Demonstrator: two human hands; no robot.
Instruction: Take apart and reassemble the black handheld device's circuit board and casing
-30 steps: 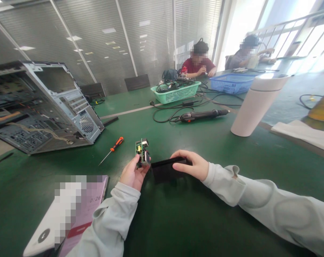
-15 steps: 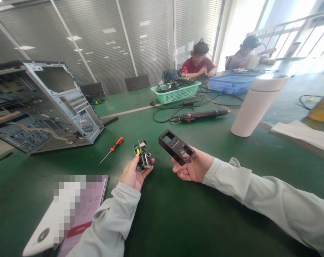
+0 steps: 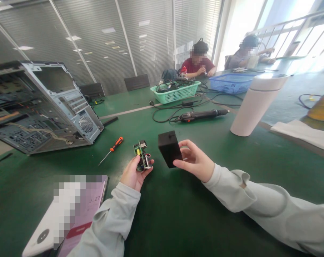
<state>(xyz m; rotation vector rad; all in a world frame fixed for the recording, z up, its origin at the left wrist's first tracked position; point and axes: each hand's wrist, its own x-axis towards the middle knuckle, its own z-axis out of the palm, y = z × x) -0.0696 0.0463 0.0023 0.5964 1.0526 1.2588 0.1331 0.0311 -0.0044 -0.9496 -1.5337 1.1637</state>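
Between the thumb and fingers of my left hand (image 3: 135,173) is a small green circuit board (image 3: 142,155) carrying a yellow part and silvery and black parts. My right hand (image 3: 195,160) is closed on a black plastic casing (image 3: 169,148), gripping its right side. The casing is held a little above the table, just right of the board and apart from it. Its plain outer faces are turned toward me, so the cut-outs are hidden. Left of my left hand lies an orange and black screwdriver (image 3: 116,144).
An open computer case (image 3: 68,114) stands at the left. A corded electric screwdriver (image 3: 202,116) lies beyond my hands, before a green basket (image 3: 178,93) of cables and a blue basket (image 3: 231,84). A pale tumbler (image 3: 254,107) stands right; a phone (image 3: 84,214) lies front left. Two people sit beyond.
My right hand has turned the casing over: its face with cut-outs no longer shows, and plain sides face me. My left hand and the circuit board have stayed nearly still.
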